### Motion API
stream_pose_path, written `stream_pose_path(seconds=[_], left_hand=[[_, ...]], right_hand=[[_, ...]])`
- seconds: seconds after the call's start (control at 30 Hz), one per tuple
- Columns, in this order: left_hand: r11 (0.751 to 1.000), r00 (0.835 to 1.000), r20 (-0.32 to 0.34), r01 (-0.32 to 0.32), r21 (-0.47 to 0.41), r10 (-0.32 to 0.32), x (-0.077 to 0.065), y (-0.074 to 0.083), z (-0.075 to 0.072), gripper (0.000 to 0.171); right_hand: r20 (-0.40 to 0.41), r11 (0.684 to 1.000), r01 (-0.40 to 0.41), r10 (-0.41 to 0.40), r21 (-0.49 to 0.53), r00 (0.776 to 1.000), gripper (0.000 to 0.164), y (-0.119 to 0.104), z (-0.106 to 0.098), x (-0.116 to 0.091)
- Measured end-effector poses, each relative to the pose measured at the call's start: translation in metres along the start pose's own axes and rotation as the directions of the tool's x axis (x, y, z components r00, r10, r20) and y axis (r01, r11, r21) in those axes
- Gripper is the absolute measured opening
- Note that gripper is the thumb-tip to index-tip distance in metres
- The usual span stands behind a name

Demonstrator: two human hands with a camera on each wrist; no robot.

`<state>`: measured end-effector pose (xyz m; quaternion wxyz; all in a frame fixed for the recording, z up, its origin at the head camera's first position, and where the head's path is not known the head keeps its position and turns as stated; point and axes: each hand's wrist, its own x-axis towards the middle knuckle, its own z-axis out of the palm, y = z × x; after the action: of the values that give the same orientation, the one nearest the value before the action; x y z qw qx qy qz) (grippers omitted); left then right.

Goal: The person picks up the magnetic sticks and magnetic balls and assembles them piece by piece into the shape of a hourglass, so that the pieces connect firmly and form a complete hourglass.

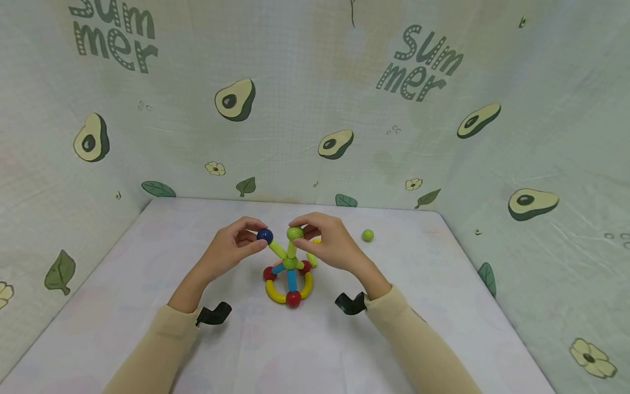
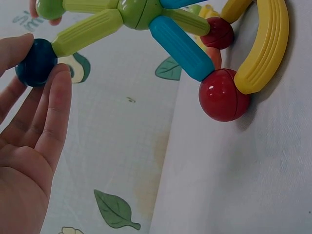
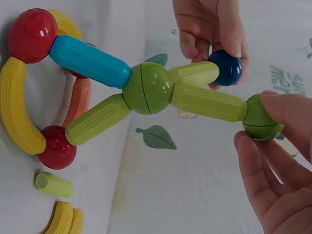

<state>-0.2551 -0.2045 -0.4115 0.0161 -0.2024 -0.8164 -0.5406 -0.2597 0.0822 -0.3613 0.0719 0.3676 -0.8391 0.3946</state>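
Left hand (image 1: 231,243) is clamping the blue ball (image 1: 264,236) between thumb and fingers; right hand (image 1: 328,242) is likewise pinching the top green ball (image 1: 295,233); both balls are capping lime rods (image 1: 278,250).

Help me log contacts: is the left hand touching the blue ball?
Touching. The left wrist view shows the left hand pinching the blue ball, digits against opposite sides.

"Summer" (image 1: 420,63), split "sum/mer", reads twice on the backdrop cloth (image 1: 295,71).
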Motion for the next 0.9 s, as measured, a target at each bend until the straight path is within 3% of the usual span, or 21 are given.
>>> stream_pose_path(seconds=[0.9], left_hand=[[1.000, 1.000, 0.000, 0.004, 0.004, -0.004, 0.0007, -0.0012, 0.0006, 0.041]], right_hand=[[0.028, 1.000, -0.003, 0.003, 0.023, 1.000, 0.033, 0.0031, 0.0039, 0.0038]])
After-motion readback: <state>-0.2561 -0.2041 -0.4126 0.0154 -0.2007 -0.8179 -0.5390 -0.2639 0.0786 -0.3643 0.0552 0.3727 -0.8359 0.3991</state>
